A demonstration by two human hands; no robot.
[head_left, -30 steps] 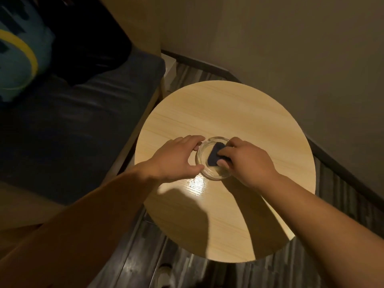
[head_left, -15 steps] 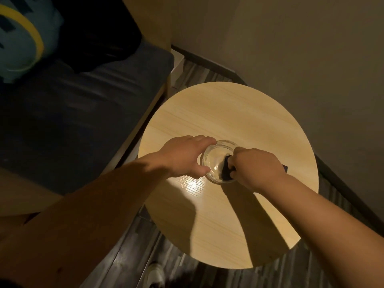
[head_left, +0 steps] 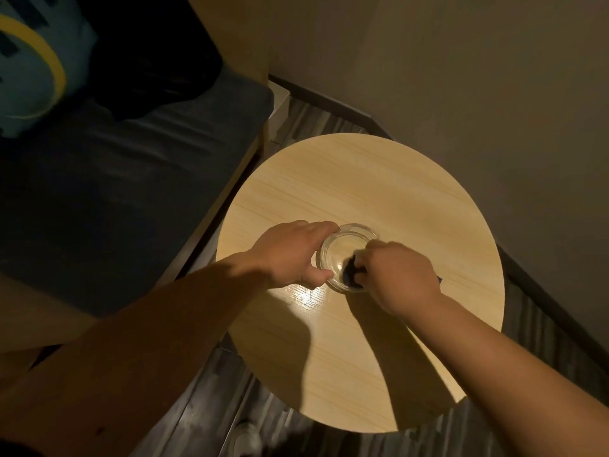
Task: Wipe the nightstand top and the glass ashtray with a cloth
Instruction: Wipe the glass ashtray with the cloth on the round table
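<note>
Now my left hand point(head_left: 290, 255) curls round the ashtray's point(head_left: 342, 252) left rim, steadying it near the middle of the nightstand point(head_left: 379, 179), while my right hand point(head_left: 400, 275) pinches the dark cloth point(head_left: 350, 278) against the ashtray's inner right wall

The right hand point(head_left: 400, 278) hides most of the dark cloth point(head_left: 351, 275) and the glass ashtray's point(head_left: 342, 255) near-right rim.
</note>
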